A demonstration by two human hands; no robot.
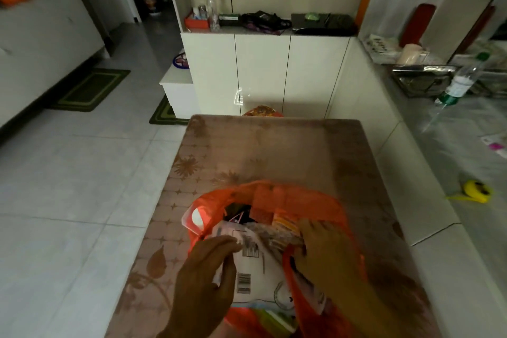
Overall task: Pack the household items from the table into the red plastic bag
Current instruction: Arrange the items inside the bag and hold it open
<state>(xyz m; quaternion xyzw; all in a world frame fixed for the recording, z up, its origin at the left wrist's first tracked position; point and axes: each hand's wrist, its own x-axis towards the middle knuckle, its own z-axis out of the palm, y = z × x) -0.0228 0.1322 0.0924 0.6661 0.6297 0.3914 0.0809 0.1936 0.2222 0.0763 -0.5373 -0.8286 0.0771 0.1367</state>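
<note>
The bag (277, 197) stands on the near end of the table (274, 151), its mouth open upward. Inside it lie several packets; a flat packet (255, 269) with barcodes lies on top, at the near side. The left hand (204, 282) is at the bag's left rim, on this packet — the right hand (326, 250) reaches in from the right side. Behind the table stands a cabinet (263, 74), with a bottle (212, 11) on its ledge. To the right runs a counter (452, 145), with a tape measure (477, 191) on it.

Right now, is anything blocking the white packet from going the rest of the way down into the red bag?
Yes. The white packet, held by the left hand, lies on items already filling the red bag. The right hand presses on those items beside it. The bag's mouth itself looks open.
</note>
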